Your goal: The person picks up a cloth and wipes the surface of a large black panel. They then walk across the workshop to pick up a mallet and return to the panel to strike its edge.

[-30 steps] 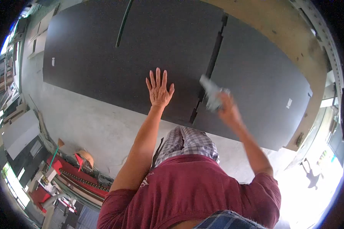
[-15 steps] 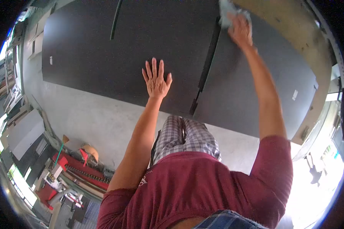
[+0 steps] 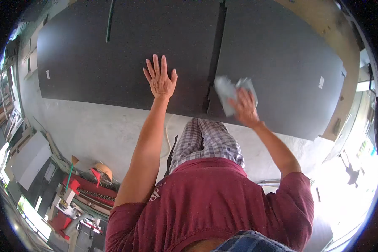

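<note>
My left hand (image 3: 160, 81) lies flat with fingers spread on a large dark grey panel (image 3: 92, 71). My right hand (image 3: 245, 108) presses a pale blue-grey cloth (image 3: 227, 92) against another dark panel (image 3: 281, 75), close to its near edge. The cloth is bunched under and beside the fingers and slightly blurred. Between the two panels runs a black gap (image 3: 216, 50), just left of the cloth. A thin dark slot (image 3: 110, 21) shows in the left panel near the top of the view.
Brown board (image 3: 344, 50) shows beyond the panels at the right. Concrete floor (image 3: 101, 126) lies below their near edge. At the lower left are a red machine (image 3: 92, 193), a green-handled broom (image 3: 70, 174) and leaning sheets (image 3: 31, 161). Small white labels (image 3: 321, 82) sit at the panels' ends.
My right hand has swept the cloth from the far side of the right panel toward me and slightly left. My left hand stays flat on the panel; the whole view has shifted a little.
</note>
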Motion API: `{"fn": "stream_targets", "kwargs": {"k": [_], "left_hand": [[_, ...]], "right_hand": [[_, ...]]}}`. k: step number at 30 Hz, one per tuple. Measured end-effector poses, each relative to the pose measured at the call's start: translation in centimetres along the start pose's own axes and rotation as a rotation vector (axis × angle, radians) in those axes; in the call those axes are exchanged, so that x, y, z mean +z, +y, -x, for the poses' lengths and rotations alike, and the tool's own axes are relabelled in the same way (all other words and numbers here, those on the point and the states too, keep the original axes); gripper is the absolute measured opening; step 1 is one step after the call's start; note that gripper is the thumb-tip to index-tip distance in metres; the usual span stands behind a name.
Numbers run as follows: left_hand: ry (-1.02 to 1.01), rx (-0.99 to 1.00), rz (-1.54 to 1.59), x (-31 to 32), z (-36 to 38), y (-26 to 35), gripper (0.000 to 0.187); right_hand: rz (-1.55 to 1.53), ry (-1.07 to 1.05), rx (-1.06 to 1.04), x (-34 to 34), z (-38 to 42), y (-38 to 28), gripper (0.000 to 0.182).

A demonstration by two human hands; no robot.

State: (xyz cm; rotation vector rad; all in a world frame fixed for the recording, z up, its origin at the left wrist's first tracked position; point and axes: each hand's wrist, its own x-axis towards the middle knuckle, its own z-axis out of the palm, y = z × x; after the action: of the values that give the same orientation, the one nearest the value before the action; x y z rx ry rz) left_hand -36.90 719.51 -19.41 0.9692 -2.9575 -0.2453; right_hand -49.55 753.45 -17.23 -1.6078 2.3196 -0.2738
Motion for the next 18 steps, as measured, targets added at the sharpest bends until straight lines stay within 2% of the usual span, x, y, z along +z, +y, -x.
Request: {"fn": "stream_targets", "kwargs": {"k": [1, 4, 5, 7, 11, 12, 14, 18], "left_hand": [[0.012, 0.005, -0.019, 0.5, 0.0, -0.2, 0.063], [0.016, -0.001, -0.051, 0.8, -0.3, -0.2, 0.061], [0.017, 0.000, -0.090, -0.1, -0.6, 0.1, 0.059], [0.062, 0.015, -0.063, 0.0, -1.1, -0.2, 0.059], [0.130, 0.009, -0.047, 0.7, -2.4, -0.6, 0.057], [0.142, 0.009, -0.051, 0.6, -2.8, -0.9, 0.057], [0.157, 0.012, -0.048, 0.3, -3.1, -1.0, 0.056], [0.169, -0.009, -0.086, 1.7, -3.2, -1.6, 0.056]], "right_hand": [[-0.081, -0.125, -0.077, 0.6, 1.9, -1.2, 0.082], [-0.078, -0.089, -0.049, 1.4, 4.6, 0.9, 0.085], [-0.021, -0.002, -0.018, 1.0, 4.8, 2.5, 0.085], [-0.036, 0.123, 0.181, -0.8, 3.7, 5.6, 0.077], [0.119, 0.537, 0.702, -0.6, -1.0, 11.7, 0.068], [0.119, 0.535, 0.702, -0.5, -2.1, 11.0, 0.068], [0.110, 0.661, 0.909, -0.6, -3.7, 7.3, 0.068], [-0.063, 0.327, 0.525, 1.8, -1.6, -3.9, 0.072]]}}
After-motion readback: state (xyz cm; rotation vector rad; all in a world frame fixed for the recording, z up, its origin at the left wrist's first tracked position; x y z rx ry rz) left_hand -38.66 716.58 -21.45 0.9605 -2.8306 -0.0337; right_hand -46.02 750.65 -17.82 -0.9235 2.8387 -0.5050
